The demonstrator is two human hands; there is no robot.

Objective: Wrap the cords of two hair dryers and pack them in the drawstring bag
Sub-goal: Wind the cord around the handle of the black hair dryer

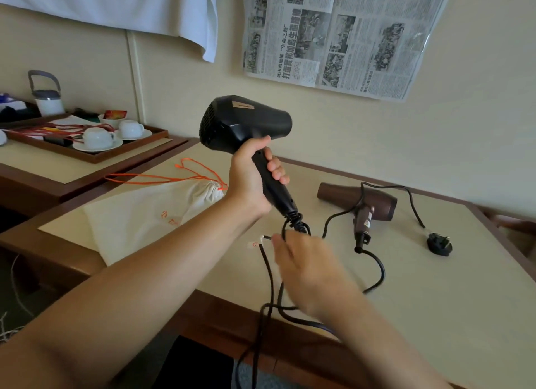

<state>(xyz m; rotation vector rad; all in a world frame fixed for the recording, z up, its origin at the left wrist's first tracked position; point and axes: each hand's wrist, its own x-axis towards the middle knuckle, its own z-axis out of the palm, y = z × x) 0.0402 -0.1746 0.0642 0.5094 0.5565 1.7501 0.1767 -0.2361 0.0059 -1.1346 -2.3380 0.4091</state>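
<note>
My left hand (255, 179) grips the handle of a black hair dryer (243, 121), held upright above the table. Its black cord (268, 275) loops below the handle and hangs over the table's front edge. Blurred by motion, my right hand (307, 269) is at the cord just under the handle, with the cord running through its fingers. A brown hair dryer (359, 200) lies on the table to the right, its cord (377, 269) unwound and its plug (439, 243) resting near the right side. A white drawstring bag (145, 211) with orange strings lies flat on the left.
The wooden-edged table (420, 316) stands against a wall bearing a sheet of newspaper (333, 34). A lower side table on the left carries a tray (95, 156) with cups, saucers and a kettle (48, 95). A white cloth hangs at top left.
</note>
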